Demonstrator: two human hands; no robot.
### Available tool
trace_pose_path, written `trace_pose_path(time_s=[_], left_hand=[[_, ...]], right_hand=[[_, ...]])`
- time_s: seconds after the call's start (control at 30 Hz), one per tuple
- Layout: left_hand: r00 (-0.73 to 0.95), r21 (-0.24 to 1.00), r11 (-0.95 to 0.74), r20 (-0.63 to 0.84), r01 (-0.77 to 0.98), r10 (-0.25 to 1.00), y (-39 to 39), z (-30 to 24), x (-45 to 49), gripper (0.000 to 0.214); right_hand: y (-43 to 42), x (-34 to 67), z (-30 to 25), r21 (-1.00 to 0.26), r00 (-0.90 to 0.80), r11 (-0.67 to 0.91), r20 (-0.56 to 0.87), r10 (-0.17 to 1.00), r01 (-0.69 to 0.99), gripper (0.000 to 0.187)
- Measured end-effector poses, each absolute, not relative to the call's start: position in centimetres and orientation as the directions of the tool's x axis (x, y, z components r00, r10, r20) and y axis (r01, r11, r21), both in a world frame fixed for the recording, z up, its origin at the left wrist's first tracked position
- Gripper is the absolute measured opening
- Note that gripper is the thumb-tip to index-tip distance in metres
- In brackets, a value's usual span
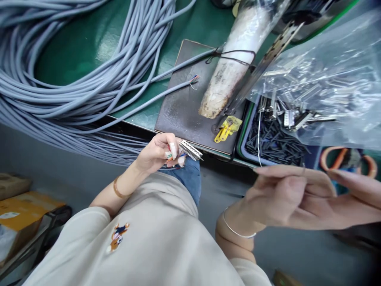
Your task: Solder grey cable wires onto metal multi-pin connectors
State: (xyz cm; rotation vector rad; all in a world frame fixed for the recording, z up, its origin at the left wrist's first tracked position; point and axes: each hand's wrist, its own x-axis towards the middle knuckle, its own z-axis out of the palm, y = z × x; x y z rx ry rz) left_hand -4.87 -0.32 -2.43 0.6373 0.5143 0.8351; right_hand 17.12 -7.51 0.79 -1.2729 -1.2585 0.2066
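Note:
My left hand (159, 153) is closed on a metal multi-pin connector (191, 150), with thin coloured wires (169, 156) by its fingertips. White tape-like wraps cover some of these fingertips. At the lower right, my right hand (293, 196) is raised close to the camera, its thumb bent against the fingers. A thin silvery wire (259, 137) runs down from the tray to this hand and appears pinched in it; the fingers hide part of it. Beside the right hand is a blue-rimmed tray (245, 137) holding short black tubes (272, 143).
Grey cable coils (119, 87) cover the left bench; one stripped cable end (193, 78) rests on a dark board (184, 107). A stained white roll (222, 81) and yellow clip-like piece (228, 129) lie there. A plastic bag of connectors (324, 87) overhangs the tray. Orange-handled pliers (336, 159) lie right.

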Motion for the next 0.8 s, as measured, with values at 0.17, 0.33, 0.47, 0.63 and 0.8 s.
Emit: trace_pose_path(time_s=[0.17, 0.33, 0.47, 0.63, 0.8], left_hand=[[0.559, 0.701, 0.499, -0.171, -0.51, 0.812, -0.5, -2.5, -5.2, 0.039], [0.555, 0.716, 0.486, -0.166, -0.501, 0.815, -0.6, -2.9, -5.2, 0.04], [0.539, 0.756, 0.469, -0.185, -0.456, 0.822, -0.6, -3.0, -4.8, 0.039], [0.514, 0.809, 0.486, -0.279, -0.329, 0.811, -1.1, -2.7, -3.6, 0.043], [0.48, 0.851, 0.45, -0.285, -0.272, 0.829, -1.6, -1.8, -2.7, 0.042]], right_hand=[[-6.9, 14.9, 0.2, -0.739, 0.372, 0.388, 0.633, 0.679, 0.55, 0.022], [-6.9, 14.9, 0.1, -0.719, 0.215, 0.445, 0.624, 0.751, 0.534, 0.02], [-7.0, 15.1, -0.5, -0.648, 0.194, 0.465, 0.685, 0.702, 0.604, 0.018], [-7.1, 15.3, -1.0, -0.642, 0.193, 0.371, 0.634, 0.749, 0.671, 0.011], [-7.3, 15.0, -0.9, -0.681, 0.172, 0.396, 0.606, 0.776, 0.616, 0.013]])
